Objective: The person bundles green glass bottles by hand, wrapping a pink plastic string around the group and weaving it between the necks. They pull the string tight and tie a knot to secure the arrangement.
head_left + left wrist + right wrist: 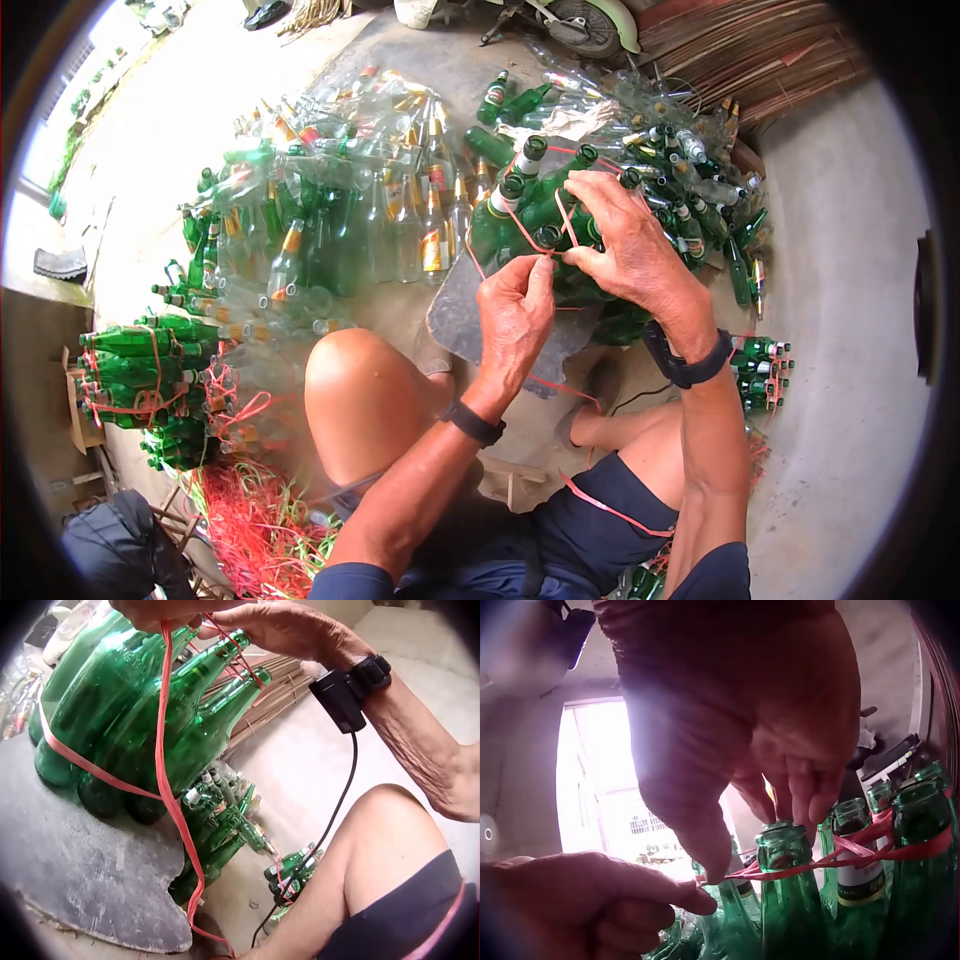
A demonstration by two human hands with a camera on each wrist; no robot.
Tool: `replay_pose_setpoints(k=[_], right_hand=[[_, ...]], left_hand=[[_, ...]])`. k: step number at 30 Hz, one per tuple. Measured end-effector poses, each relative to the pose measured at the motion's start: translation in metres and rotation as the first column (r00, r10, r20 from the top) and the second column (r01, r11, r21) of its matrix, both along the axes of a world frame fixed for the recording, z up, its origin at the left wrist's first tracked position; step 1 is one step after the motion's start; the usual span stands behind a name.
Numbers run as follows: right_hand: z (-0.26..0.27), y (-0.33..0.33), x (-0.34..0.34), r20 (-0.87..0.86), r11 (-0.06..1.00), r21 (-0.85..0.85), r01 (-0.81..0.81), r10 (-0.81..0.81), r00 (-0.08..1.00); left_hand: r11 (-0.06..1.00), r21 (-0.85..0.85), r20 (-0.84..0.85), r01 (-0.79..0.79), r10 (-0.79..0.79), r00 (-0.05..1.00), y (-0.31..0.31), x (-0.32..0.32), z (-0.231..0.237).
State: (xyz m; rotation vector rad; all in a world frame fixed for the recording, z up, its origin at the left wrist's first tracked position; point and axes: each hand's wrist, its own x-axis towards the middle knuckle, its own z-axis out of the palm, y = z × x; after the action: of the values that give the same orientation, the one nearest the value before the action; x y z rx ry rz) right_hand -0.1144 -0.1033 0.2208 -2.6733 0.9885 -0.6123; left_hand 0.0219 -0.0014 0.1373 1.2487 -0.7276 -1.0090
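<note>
Several green bottles [112, 712] stand bundled on a grey slab [90, 847], with red twine [101, 774] round their lower bodies. More red twine [802, 870] runs round and between the bottle necks [781, 847]. My left hand [517, 315] pinches the twine between thumb and index finger at the near side of the necks; its other fingers are curled in the right wrist view. Just beside it, my right hand [630, 240] arches over a neck, its thumb at the twine by the left fingertips and a strand running up to its fingers. From the left hand a long strand [162, 750] hangs down.
Loose clear and green bottles [390, 220] spread behind and to the left. Tied bundles of green bottles [130, 370] lie at the left, with others at the right [762, 372]. A heap of red twine [260, 520] sits lower left. A motorbike wheel [580, 28] shows at the top.
</note>
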Motion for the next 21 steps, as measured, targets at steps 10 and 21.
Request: replay_pose_setpoints(k=[10,21], right_hand=[[-0.001,0.003,0.003,0.011,0.998,0.046,0.036,-0.037,0.999],[-0.014,0.003,0.007,0.041,0.994,0.058,0.088,-0.091,0.995]], left_hand=[[1.0,-0.031,0.402,-0.002,0.014,0.916,0.009,0.014,0.014],[0.999,-0.026,0.573,0.038,-0.016,0.819,0.014,0.027,0.017]])
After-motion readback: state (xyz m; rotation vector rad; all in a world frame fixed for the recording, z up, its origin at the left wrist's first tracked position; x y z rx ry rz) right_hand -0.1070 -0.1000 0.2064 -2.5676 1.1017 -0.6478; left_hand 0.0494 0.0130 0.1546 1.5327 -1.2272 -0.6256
